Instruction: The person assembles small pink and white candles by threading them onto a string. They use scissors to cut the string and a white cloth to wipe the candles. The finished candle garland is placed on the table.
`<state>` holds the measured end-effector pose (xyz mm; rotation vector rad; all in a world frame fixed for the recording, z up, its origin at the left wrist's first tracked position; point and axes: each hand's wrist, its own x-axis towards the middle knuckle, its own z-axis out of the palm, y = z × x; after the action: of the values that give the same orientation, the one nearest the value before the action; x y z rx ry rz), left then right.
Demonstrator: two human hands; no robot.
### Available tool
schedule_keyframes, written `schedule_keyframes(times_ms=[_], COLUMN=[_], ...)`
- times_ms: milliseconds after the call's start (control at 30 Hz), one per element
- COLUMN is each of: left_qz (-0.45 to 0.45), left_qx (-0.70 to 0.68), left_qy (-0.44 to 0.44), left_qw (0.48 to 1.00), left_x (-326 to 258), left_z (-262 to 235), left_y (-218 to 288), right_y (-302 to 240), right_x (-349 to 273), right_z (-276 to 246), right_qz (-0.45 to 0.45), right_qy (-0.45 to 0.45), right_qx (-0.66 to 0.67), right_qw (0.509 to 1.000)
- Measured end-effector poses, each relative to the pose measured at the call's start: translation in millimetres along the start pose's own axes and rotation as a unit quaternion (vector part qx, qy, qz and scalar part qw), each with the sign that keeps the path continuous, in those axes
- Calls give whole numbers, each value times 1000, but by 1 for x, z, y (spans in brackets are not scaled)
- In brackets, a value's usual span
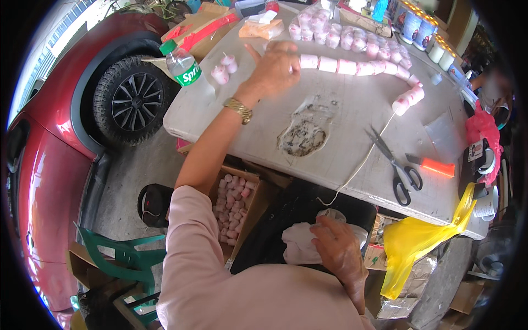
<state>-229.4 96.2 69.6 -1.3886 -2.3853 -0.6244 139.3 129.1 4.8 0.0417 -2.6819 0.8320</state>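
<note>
1. left hand reaches far over the table, fingers loosely spread and resting at the near end of the row of small pink-and-white cups, gripping nothing that i can see.
2. right hand sits low in the lap, fingers curled on a white cloth bundle.
3. string trails from the row toward that bundle; scissors lie just beside it.
</note>
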Motion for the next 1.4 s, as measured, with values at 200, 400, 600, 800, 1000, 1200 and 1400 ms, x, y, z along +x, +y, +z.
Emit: schedule_keyframes(times_ms=[200,400,600,800,1000,1200,1400], left_qz=[132,5,-16,159,314,348,373], left_qx=[-132,-15,-11,-80,6,-25,-44], left_qy=[177,-72,-19,9,92,116,100], left_qw=[966,997,1000,984,945,930,921], left_x=[-47,-153,-196,-207,-171,-164,-165], left_z=[-111,-175,-119,-9,37,39,33], left_y=[40,74,78,127,142,116,102], right_y=[3,-1,-1,10,52,111,106], right_x=[-1,0,0,-3,21,27,24], right_z=[2,4,8,-11,-66,-88,-90], right_qz=[-11,-12,-17,44,95,34,67], right_qy=[17,-4,25,179,304,300,281], right_qx=[3,20,-2,-53,-250,-318,-397], right_qw=[1000,1000,1000,981,915,899,871])
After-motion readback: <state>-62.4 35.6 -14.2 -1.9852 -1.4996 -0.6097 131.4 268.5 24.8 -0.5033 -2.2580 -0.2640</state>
